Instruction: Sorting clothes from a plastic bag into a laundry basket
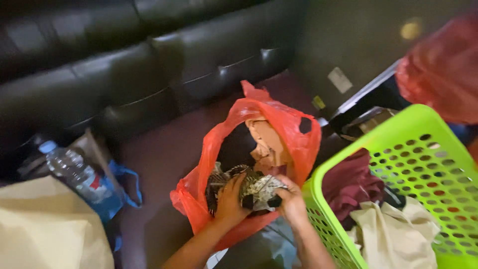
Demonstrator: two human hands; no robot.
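A: Where is the patterned cloth (251,189)?
B: Both hands, left (230,201) and right (290,199), are gripping it at the red bag's (294,134) mouth.
A: Progress?
B: Early, I'd judge; the basket (423,149) is holding only some clothes.

We cannot see the bottom of the red plastic bag (294,134), because the patterned cloth (254,189) covers it. The green basket (398,134) is cut by the right edge. The second red bag (443,69) is blurred and also cut off.
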